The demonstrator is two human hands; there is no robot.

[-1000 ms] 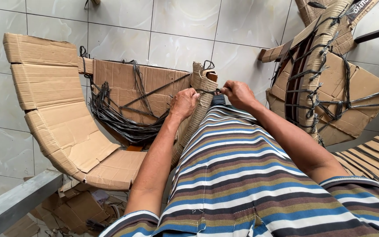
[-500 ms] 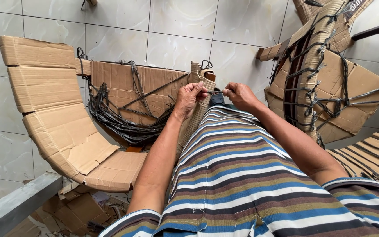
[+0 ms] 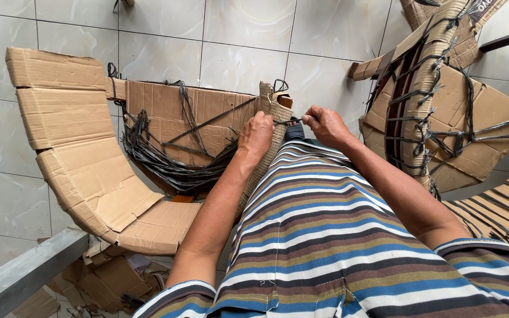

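At cardboard-wrapped frame (image 3: pixel 275 112): left hand (image 3: pixel 256 134) pressed cardboard, right hand (image 3: pixel 323 125) pinched thin, stiff-looking dark strap (image 3: pixel 290 121); best gripped near tie

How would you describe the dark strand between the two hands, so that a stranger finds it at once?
Start at the curved cardboard-wrapped frame on the tiled floor, then go to its right upright. There the left hand and right hand hold a dark strand. Unlike the loose bundle hanging inside, it is single and taut.

I see the curved cardboard frame (image 3: pixel 83 165) to the left on the floor (image 3: pixel 243 53), strap bundle (image 3: pixel 166 165) inside it. Both hands (image 3: pixel 255 134) (image 3: pixel 325 125) meet at its right end (straight ahead); another wrapped frame (image 3: pixel 443 112) stands right.
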